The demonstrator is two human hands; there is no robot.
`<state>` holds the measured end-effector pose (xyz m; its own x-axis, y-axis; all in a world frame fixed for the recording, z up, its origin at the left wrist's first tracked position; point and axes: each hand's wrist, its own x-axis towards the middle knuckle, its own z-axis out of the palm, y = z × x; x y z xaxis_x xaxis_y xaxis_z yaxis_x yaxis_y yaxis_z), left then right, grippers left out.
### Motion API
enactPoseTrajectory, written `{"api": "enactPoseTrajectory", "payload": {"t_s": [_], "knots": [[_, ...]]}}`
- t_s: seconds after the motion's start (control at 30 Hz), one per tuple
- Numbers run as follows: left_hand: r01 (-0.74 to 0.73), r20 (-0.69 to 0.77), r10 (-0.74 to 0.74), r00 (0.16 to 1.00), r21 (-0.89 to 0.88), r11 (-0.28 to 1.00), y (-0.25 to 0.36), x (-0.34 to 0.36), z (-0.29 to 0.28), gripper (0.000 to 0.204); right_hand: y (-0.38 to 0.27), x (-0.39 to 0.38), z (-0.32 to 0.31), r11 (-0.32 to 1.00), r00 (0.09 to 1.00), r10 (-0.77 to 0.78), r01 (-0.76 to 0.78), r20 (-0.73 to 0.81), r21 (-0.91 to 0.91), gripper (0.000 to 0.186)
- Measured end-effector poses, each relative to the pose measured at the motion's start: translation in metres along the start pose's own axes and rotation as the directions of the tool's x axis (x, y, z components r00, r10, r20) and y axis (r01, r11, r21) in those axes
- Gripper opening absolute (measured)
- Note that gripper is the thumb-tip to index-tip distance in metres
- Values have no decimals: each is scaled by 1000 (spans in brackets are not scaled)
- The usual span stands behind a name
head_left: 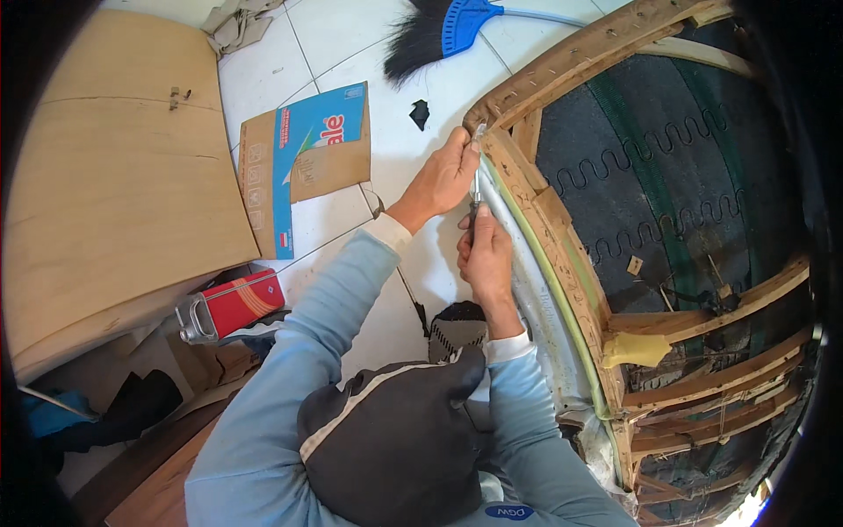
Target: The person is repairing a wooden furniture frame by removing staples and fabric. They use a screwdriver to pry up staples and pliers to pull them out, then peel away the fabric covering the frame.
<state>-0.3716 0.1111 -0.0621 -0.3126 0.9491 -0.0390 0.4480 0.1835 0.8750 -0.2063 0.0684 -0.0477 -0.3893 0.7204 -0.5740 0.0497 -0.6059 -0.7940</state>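
Observation:
My left hand point(445, 176) pinches the pale fabric edge point(518, 255) at the upper corner of an overturned wooden sofa frame point(562, 246). Just below it, my right hand point(486, 256) grips the dark handle of a thin metal hand tool point(475, 195), whose shaft points up toward the left hand's fingers along the frame's rail. Inside the frame I see dark webbing with zigzag springs point(650, 167). Both forearms wear light blue sleeves with white cuffs.
A curved plywood panel point(114, 176) lies at left. A flattened cardboard box point(303, 158) rests on the white tiled floor, a red metal can point(230, 305) below it. A black-bristled broom with blue head point(439, 31) lies at top. Yellow foam point(634, 349) sticks out of the frame.

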Motion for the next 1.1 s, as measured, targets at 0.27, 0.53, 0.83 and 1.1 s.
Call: {"api": "enactPoseTrajectory", "payload": {"t_s": [0.27,0.53,0.83,1.1], "knots": [[10,246,-75,966,255,967,18,20,-39,32,70,42,104,891,955,-115,220,-272,397,49],[-118,329,125,936,-39,992,-26,28,-48,32,63,67,88,873,977,-159,206,-142,441,52],[-364,219,367,904,-56,930,-47,36,-40,31,-191,-8,82,987,988,-154,153,-24,-47,39],[-202,159,170,972,210,957,-44,39,-43,25,-72,-4,123,699,999,18,-34,31,714,23]]}}
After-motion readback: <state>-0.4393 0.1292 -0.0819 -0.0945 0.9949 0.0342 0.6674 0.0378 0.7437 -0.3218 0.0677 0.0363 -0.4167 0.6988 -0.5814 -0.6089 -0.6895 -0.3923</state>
